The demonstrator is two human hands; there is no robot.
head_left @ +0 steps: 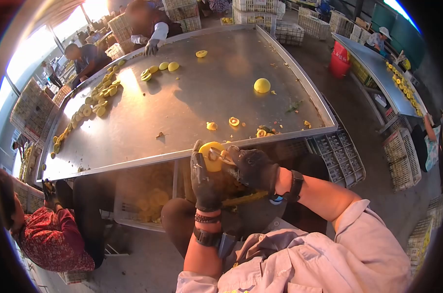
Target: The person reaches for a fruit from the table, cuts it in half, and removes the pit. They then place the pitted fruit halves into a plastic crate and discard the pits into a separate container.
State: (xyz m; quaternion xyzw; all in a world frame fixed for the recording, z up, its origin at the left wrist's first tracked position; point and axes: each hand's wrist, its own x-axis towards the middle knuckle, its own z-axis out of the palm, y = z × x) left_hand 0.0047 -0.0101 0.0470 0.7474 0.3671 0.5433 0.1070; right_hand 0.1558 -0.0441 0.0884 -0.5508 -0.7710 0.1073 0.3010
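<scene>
My left hand (205,181), in a dark glove, is closed around a yellow fruit (211,152) held just below the near edge of the steel table (182,107). My right hand (253,168), also gloved, presses a small peeling tool (225,156) against the fruit's right side. A whole peeled yellow fruit (262,85) lies on the table's right part. Cut pieces and scraps (233,121) lie near the front edge.
Halved yellow fruits (97,100) line the table's left side. A person in red (53,234) sits at lower left; other workers stand at the far end (150,27). Plastic crates (336,151) sit under and beside the table. A second steel table (382,73) stands at right.
</scene>
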